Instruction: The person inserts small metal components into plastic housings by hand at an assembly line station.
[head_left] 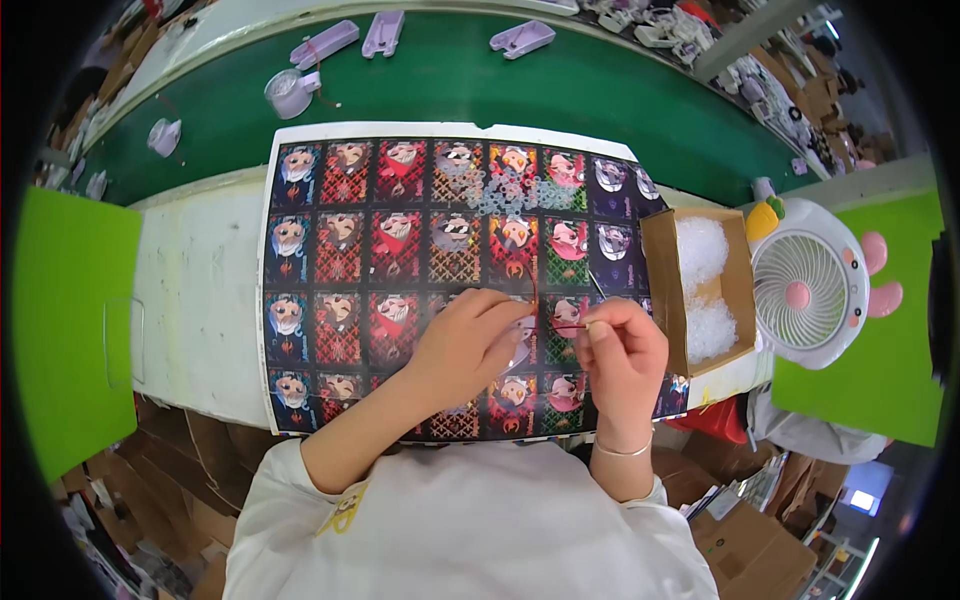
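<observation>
As the right hand [625, 350] pinches a red wire [568, 327], the wire runs crosswise, pointing left! The left hand [468, 340] half-curls (can't tell its hold).

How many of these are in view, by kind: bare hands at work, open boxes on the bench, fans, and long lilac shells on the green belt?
Hands: 2 (left hand, right hand)
Open cardboard box: 1
Fan: 1
Long lilac shells on the green belt: 3
Total: 7
</observation>
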